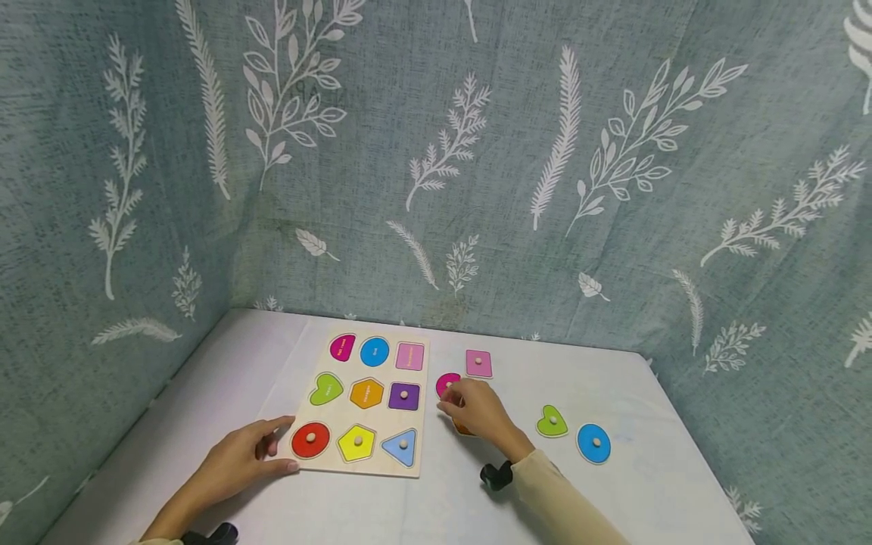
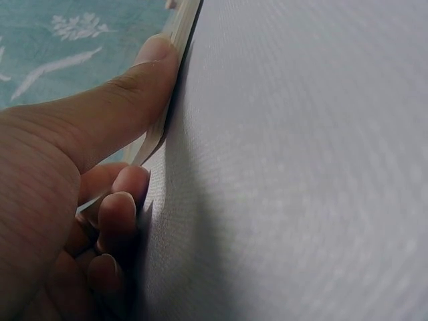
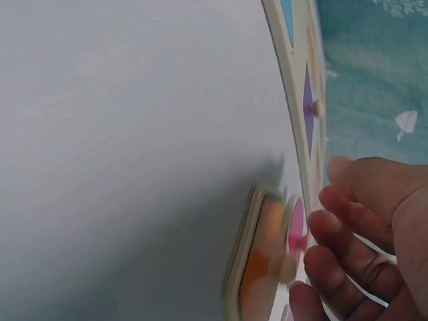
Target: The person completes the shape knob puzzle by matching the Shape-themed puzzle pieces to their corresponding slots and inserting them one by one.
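A wooden shape puzzle board (image 1: 375, 471) lies flat on the table. My left hand (image 1: 235, 462) holds its near left corner, the thumb on the near edge and a finger at the left side. In the board sit a purple square (image 1: 395, 405), red circle (image 1: 300, 440), yellow pentagon (image 1: 349, 448) and blue triangle (image 1: 409, 457) with knobs. My right hand (image 1: 482, 412) hovers over loose pieces right of the board, its thumb and fingers apart. Just by its fingertips is a magenta half-circle (image 1: 444, 381). Below it an orange piece (image 3: 257, 287) is partly hidden.
A pink square piece (image 1: 487, 369) lies behind the right hand. Further right are a green heart piece (image 1: 546, 426) and a blue circle piece (image 1: 591, 453). A patterned green curtain (image 1: 477, 250) stands along the back and sides of the white table (image 1: 654, 484).
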Action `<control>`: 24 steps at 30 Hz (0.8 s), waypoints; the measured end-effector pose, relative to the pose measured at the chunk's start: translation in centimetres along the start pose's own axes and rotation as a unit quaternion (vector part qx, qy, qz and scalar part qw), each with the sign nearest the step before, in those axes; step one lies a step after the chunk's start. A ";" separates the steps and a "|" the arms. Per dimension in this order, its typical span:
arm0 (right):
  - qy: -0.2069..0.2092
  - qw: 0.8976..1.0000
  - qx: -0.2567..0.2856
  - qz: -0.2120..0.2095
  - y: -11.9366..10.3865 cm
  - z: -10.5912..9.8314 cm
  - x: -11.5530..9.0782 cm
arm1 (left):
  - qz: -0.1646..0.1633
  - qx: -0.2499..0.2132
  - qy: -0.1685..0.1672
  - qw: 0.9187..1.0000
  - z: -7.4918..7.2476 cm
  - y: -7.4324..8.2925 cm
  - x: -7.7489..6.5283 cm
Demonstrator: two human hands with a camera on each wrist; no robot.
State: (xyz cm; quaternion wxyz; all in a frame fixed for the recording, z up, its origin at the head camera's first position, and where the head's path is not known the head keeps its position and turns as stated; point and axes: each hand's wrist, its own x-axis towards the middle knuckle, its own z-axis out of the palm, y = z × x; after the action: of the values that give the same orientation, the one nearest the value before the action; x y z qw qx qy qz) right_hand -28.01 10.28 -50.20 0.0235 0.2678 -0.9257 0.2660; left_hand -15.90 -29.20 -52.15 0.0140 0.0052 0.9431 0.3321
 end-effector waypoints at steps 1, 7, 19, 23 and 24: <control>-0.001 1.000 0.000 0.004 0.1 -0.1 -0.3 | -0.002 0.000 0.000 1.000 0.0 0.0 0.0; 0.010 1.000 -0.007 -0.002 0.9 -0.6 -1.8 | -0.004 -0.009 -0.004 1.000 0.1 -0.3 -0.1; 0.022 1.000 -0.006 0.006 2.1 -0.8 -3.5 | 0.000 -0.014 -0.001 1.000 0.1 -0.2 -0.2; 0.025 0.999 0.006 0.027 2.3 -0.8 -3.6 | 0.006 -0.012 0.000 1.000 0.0 -0.1 -0.1; 0.026 0.999 0.009 0.033 2.3 -0.8 -3.7 | 0.007 -0.011 0.000 1.000 0.0 -0.1 -0.1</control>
State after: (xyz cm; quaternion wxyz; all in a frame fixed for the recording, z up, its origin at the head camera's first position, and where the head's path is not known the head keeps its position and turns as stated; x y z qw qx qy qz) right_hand -26.14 14.12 -51.33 0.0366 0.2300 -0.9306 0.2824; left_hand -15.76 -29.27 -52.21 0.0115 0.0118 0.9393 0.3428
